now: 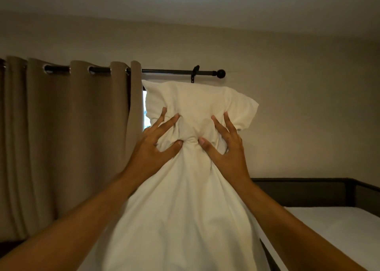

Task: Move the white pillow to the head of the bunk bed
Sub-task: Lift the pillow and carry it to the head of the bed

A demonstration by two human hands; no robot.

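The white pillow (191, 188) is held upright in the air in front of me, its top end near the curtain rod. My left hand (152, 145) grips its left side and my right hand (224, 147) grips its right side, thumbs pinching a fold of fabric between them. The bunk bed's white mattress (329, 229) lies at the lower right, bordered by a dark rail (304, 190) along the wall. The pillow's lower end runs out of view at the bottom.
Beige curtains (61, 137) hang at the left from a black rod (174, 71) whose round end knob sticks out above the pillow. A plain wall fills the right side, with the ceiling close above.
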